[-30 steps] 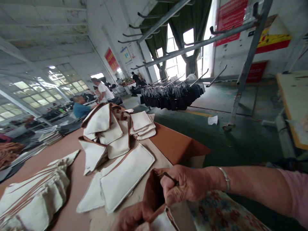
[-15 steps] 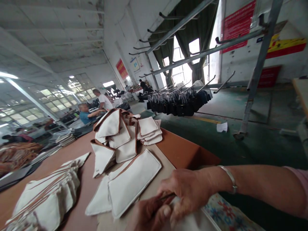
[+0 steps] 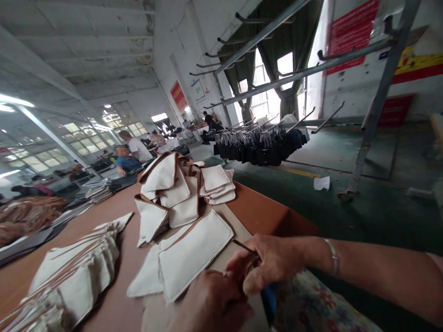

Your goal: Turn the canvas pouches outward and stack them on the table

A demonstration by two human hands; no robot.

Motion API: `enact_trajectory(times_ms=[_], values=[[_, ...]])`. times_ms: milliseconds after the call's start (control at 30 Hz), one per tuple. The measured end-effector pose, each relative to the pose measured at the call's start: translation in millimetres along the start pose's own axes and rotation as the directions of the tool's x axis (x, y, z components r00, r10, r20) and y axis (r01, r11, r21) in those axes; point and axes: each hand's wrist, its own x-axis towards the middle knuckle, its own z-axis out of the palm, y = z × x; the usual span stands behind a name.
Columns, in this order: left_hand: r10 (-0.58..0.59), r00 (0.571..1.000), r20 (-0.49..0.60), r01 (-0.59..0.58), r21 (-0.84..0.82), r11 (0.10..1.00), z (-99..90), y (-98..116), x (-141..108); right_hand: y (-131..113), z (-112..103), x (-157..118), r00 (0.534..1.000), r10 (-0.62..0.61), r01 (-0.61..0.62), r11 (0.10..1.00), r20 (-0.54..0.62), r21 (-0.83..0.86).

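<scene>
**Both hands bunched at the near edge, a thin stick pinched in my right**

My right hand (image 3: 268, 265) is closed near the bottom middle of the view, thumb and fingers pinching a thin dark stick (image 3: 242, 246) whose free end pokes up and to the left, out past my knuckles toward the flat pouch. A silver bangle (image 3: 332, 256) sits on that wrist. My left hand (image 3: 211, 304) is just below and to the left of it, touching it, fingers curled in; what it grips is hidden under the hand, so I cannot tell whether it holds anything. A blue bit (image 3: 269, 299) shows beneath my right hand, above the flowered cloth (image 3: 311, 309) on my lap.

Just left of my hands, on the brown tabletop (image 3: 263, 212), lies a flat cream pouch (image 3: 195, 253) with brown edging, resting on another cream piece. Farther off stands a heap of folded cream pouches (image 3: 169, 193), with a small neat stack (image 3: 216, 184) on its right. At the near left, a row of cream pieces (image 3: 76, 276) lies overlapped.

Far beyond the tabletop, dark bags (image 3: 259, 147) hang on a metal rack, and other people work at tables on the left.
</scene>
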Motion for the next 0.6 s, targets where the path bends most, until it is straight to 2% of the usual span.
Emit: enact_trajectory(times_ms=[67, 133, 233, 300, 367, 433, 500, 600], values=[[-0.118, 0.993, -0.006, 0.117, -0.099, 0.988, -1.3, 13.8, 6.4, 2.3, 20.3, 7.0, 0.998, 0.053, -0.05, 0.99, -0.019, 0.129], [-0.162, 0.983, 0.081, 0.179, -0.278, 0.944, -1.8, 10.1, 5.1, 12.4, 33.4, 10.2, 0.99, 0.138, -0.131, 0.983, -0.043, 0.131], [-0.09, 0.981, 0.171, 0.17, -0.544, 0.821, 3.4, -18.6, -3.1, 30.0, 39.9, 7.7, 0.99, 0.137, -0.129, 0.977, -0.035, 0.167], [-0.05, 0.979, 0.2, 0.174, -0.673, 0.719, 10.9, -40.4, -6.7, 35.7, 38.1, 4.3, 0.989, 0.113, -0.092, 0.976, -0.094, 0.199], [-0.005, 0.976, 0.22, 0.171, -0.747, 0.642, 17.8, -55.2, -6.6, 36.4, 33.0, 2.0, 0.975, 0.149, -0.107, 0.964, -0.163, 0.245], [-0.006, 0.982, 0.187, 0.148, -0.758, 0.635, 20.4, -59.7, -3.2, 35.3, 25.3, 1.1, 0.958, 0.191, -0.131, 0.954, -0.213, 0.269], [-0.058, 0.993, 0.105, 0.116, -0.713, 0.692, 18.9, -55.5, 1.3, 34.4, 16.1, 0.6, 0.955, 0.174, -0.116, 0.964, -0.241, 0.238], [-0.124, 0.991, 0.051, 0.126, -0.668, 0.734, 17.8, -43.5, 6.1, 32.0, 4.2, -1.9, 0.964, 0.1, -0.089, 0.995, -0.246, 0.053]])
